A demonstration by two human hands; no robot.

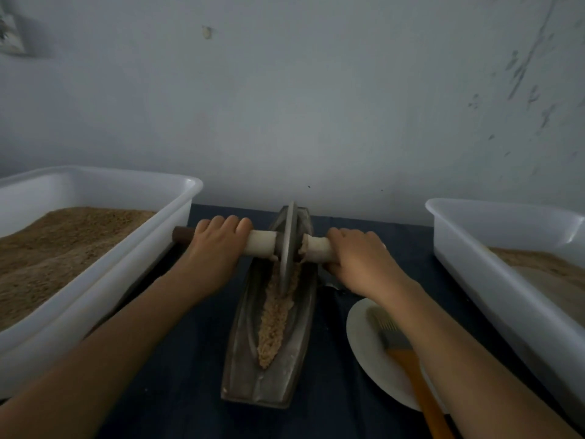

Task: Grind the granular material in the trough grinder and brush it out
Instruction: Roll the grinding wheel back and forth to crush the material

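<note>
From the head camera, both hands hold one long handle (259, 243) that goes through a round metal wheel (287, 245). The left hand (212, 248) is wrapped around the handle on one side of the wheel. The right hand (361, 258) is wrapped around it on the other side. The wheel stands up between the two hands, near the far end of the dark trough grinder (272, 359). Tan grains (273, 321) lie in the groove, from the wheel back toward the person.

Just outside the left hand is a white tub (104, 261) full of brown grains; the handle's dark tip is close to its wall. Past the right hand is another white tub (493, 280), with some dark bench (177, 375) showing between. Under the right forearm, a brush (408, 353) lies on a white plate (367, 343), close to the trough's edge
</note>
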